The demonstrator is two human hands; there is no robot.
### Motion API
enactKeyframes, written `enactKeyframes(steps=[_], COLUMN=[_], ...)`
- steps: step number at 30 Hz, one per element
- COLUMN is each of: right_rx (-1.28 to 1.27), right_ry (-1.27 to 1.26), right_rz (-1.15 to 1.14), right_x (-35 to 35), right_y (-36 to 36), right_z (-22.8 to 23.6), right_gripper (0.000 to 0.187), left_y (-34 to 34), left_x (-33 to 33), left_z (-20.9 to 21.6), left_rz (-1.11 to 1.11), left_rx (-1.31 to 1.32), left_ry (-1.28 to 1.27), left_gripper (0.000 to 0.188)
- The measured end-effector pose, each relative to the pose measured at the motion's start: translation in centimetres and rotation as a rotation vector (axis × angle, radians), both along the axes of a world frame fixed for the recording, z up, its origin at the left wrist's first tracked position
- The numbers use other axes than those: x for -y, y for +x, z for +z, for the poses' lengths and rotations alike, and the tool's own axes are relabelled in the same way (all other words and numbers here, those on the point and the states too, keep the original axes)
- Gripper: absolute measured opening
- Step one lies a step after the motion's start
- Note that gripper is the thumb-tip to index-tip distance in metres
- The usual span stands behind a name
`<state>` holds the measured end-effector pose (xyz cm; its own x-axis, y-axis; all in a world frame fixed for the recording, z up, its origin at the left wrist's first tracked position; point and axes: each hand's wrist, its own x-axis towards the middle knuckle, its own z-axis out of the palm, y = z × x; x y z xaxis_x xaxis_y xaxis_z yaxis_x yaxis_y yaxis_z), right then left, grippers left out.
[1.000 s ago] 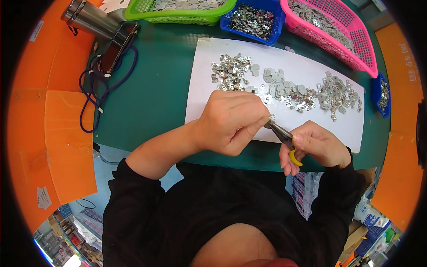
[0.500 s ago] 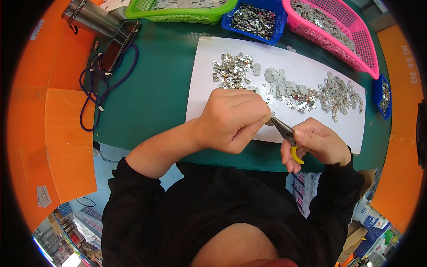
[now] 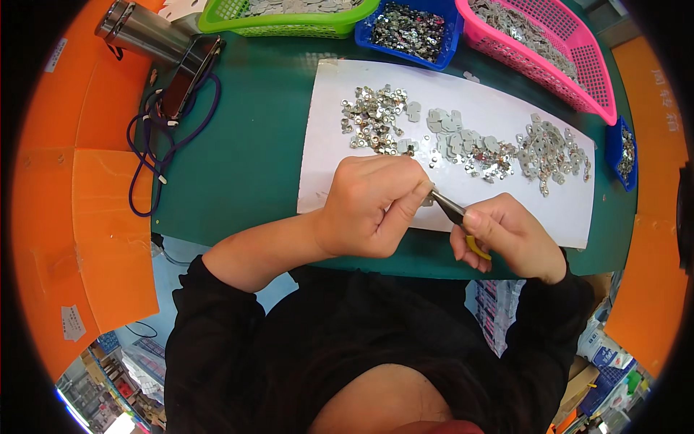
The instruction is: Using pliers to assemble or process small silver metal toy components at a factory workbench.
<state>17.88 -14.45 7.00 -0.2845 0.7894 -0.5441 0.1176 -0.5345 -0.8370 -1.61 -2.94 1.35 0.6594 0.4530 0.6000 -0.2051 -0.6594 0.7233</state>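
My left hand (image 3: 376,206) is closed in a pinch over the front of a white board (image 3: 323,170). A small grey flat piece (image 3: 428,202) shows just under its fingertips, mostly hidden by them. In my right hand (image 3: 517,235) is a pair of pliers (image 3: 450,207) with yellow handles, its slim jaws reaching left to the pinched fingertips. Beyond the hands, the board carries a pile of small shiny metal parts (image 3: 372,116), grey flat pieces (image 3: 450,134) in the middle, and a heap of mixed grey and shiny pieces (image 3: 551,155) on the right.
Along the back stand a green basket (image 3: 289,30), a blue bin (image 3: 406,56) and a pink basket (image 3: 528,78), all holding small parts. A smaller blue tray (image 3: 622,173) sits far right. At left are a steel flask (image 3: 144,32), a dark phone-like object (image 3: 184,83) and purple cord (image 3: 210,112).
Both hands have shifted slightly left and a little toward me, with the pliers and the grey piece. The pliers' handles are turned and look closer together, partly covered by my right hand.
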Motion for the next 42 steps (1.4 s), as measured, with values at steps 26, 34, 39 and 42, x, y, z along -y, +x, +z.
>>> enactKeyframes(steps=[26, 34, 39, 42], right_rx=[0.735, 0.909, 0.957, 0.949], right_ry=[0.489, 0.529, 0.593, 0.613], right_rz=[0.004, 0.195, 0.234, 0.234], right_x=[1.3, 0.6, 0.3, 0.3], right_y=[-0.1, 0.8, 0.8, 0.9], right_z=[2.0, 3.6, 3.6, 3.6], right_gripper=[0.028, 0.027, 0.029, 0.030], left_y=[0.4, 0.5, 0.6, 0.6], left_x=[-0.6, -0.7, -0.6, -0.4], left_z=[-0.1, -0.5, -0.7, -0.7], left_rz=[-0.146, -0.188, -0.162, -0.152], left_rx=[-0.147, -0.124, -0.124, -0.118], left_ry=[0.000, 0.101, 0.121, 0.110], left_gripper=[0.007, 0.007, 0.008, 0.009])
